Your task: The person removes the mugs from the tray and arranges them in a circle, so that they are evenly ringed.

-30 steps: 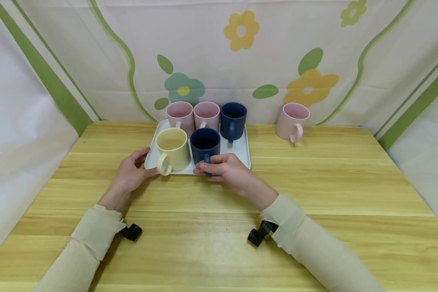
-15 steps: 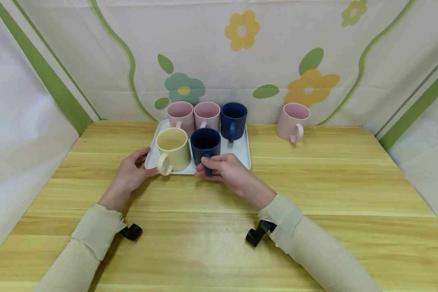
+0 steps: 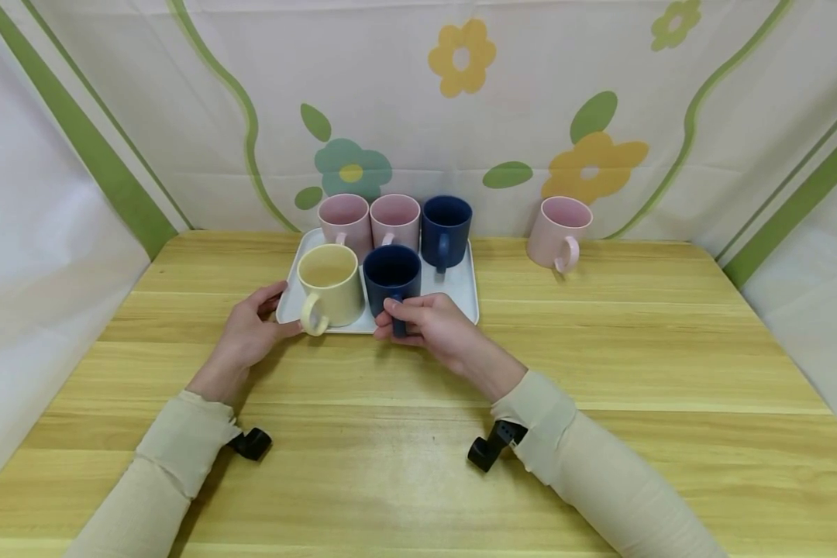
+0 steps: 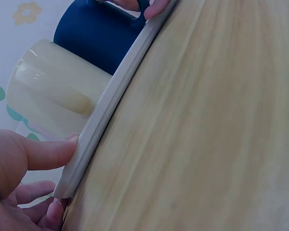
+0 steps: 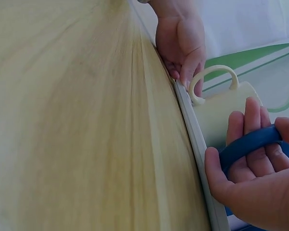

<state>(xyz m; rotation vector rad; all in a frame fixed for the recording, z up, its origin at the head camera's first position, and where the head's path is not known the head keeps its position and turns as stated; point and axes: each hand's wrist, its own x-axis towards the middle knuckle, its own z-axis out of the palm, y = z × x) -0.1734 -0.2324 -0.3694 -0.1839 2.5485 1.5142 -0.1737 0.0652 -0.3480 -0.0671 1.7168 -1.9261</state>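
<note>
A white tray (image 3: 464, 291) bears several mugs in two rows. My left hand (image 3: 251, 329) grips its front left corner; the left wrist view has the thumb on the rim and fingers around the outer edge. At the tray's front, my right hand (image 3: 442, 329) holds the navy mug (image 3: 378, 288) by its handle, and the right wrist view shows fingers around that blue handle (image 5: 250, 144). The mug stands upright. Beside it is a yellow mug (image 3: 345, 298), handle forward. Behind them stand two pink mugs (image 3: 345, 226) (image 3: 399, 226) and another navy mug (image 3: 452, 240).
A lone pink mug (image 3: 549, 236) stands on the wooden table (image 3: 635, 333) at the back right, near the cloth. White cloth walls (image 3: 404, 116) with printed flowers and green stripes enclose the back and sides.
My right hand has shifted very slightly at the navy mug's handle, its thumb now higher on it. The left hand, tray and other mugs look unmoved.
</note>
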